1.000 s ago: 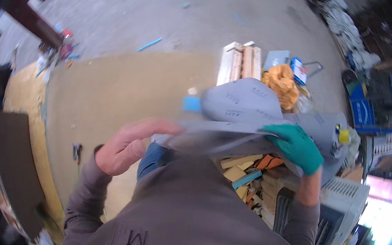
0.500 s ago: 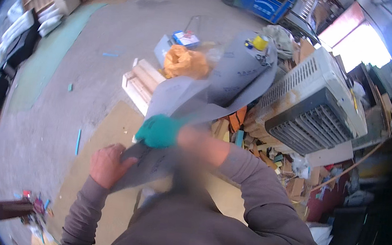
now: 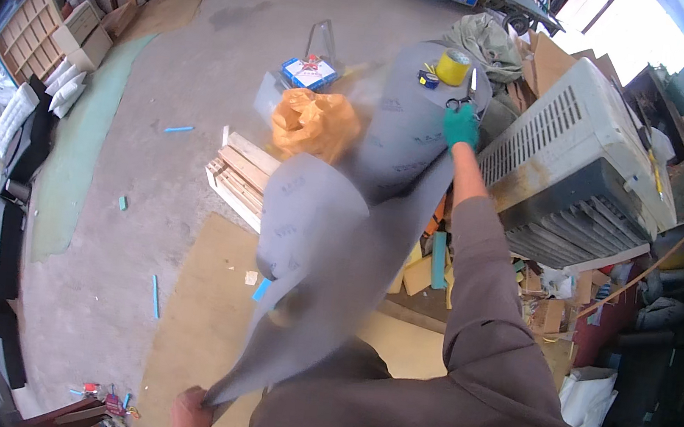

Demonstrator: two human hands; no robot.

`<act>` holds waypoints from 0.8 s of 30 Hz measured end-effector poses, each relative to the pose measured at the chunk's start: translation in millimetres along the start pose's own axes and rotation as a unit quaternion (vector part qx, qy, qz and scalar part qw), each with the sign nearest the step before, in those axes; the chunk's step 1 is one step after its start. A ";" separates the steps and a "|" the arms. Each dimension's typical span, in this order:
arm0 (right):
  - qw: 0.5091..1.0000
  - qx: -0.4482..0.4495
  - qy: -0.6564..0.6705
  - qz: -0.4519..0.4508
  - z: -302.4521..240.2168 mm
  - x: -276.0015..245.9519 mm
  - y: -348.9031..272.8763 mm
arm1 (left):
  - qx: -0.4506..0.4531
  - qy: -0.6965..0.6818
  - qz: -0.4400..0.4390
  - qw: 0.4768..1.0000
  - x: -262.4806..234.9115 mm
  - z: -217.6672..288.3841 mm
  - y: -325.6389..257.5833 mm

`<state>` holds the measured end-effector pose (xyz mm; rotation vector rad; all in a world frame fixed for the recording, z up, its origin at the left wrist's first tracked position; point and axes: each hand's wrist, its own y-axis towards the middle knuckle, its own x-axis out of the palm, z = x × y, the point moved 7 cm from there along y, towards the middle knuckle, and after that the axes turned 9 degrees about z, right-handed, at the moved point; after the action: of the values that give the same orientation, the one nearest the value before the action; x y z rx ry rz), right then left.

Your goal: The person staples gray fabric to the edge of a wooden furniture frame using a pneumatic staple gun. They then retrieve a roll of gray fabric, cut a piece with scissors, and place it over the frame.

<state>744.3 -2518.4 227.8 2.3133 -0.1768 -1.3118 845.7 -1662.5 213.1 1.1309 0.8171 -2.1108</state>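
- The bare left hand (image 3: 192,413), low in the view, pinches a corner of the grey sheet (image 3: 330,238).
- The green-gloved right hand (image 3: 460,128) reaches out onto the sheet's far end, at the scissors (image 3: 458,103); whether its fingers grip cannot be told.
- A yellow tape roll (image 3: 453,67) sits just beyond.

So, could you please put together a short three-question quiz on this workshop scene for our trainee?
1. True or false: the right hand wears a green glove.
2. What does the bare left hand grip? A) the grey sheet B) the orange bag C) the yellow tape roll
3. Fill in: the right hand reaches toward the ____ beside the tape roll.

Key: 1 true; 2 A; 3 scissors.
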 end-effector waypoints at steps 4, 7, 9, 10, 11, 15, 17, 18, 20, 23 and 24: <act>0.990 0.099 -0.095 -0.012 54.0 46.7 59.1 | -0.083 -0.005 -0.017 0.996 -7.4 0.5 -3.1; 0.978 0.093 -0.178 -0.051 51.8 67.0 77.2 | -0.101 0.015 -0.047 0.994 -12.1 7.3 -3.2; 0.967 0.081 -0.235 -0.062 48.7 76.9 84.8 | -0.086 0.050 -0.027 0.995 -20.7 15.2 4.7; 0.967 0.091 -0.230 -0.066 50.0 80.6 88.9 | -0.088 0.065 -0.036 0.993 -22.5 17.8 9.9; 0.967 0.100 -0.219 -0.082 54.3 84.8 90.7 | -0.090 0.078 -0.044 0.992 -24.9 19.6 16.0; 0.978 0.105 -0.157 -0.085 76.7 84.4 93.9 | -0.058 0.053 -0.083 0.993 -33.1 24.2 42.5; 0.923 0.225 0.205 -0.236 87.7 94.5 78.8 | -0.022 0.064 -0.107 0.992 -40.0 15.8 61.7; 0.833 0.267 0.384 -0.294 82.1 89.9 68.1 | -0.015 0.119 -0.135 0.983 -43.5 5.5 67.8; 0.645 0.287 0.625 -0.333 66.7 54.0 37.1 | 0.040 0.100 -0.166 0.980 -40.3 -6.6 89.6; 0.459 0.161 0.797 -0.357 17.8 -42.9 -35.8 | 0.094 0.095 -0.259 0.957 -30.6 -30.6 122.9; 0.449 0.184 0.821 -0.301 19.0 -81.5 -75.2 | 0.124 0.083 -0.288 0.946 -30.0 -33.3 135.1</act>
<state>676.0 -2431.3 248.4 2.8834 1.1447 1.4459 975.9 -1716.2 192.5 1.3315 1.0863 -2.6839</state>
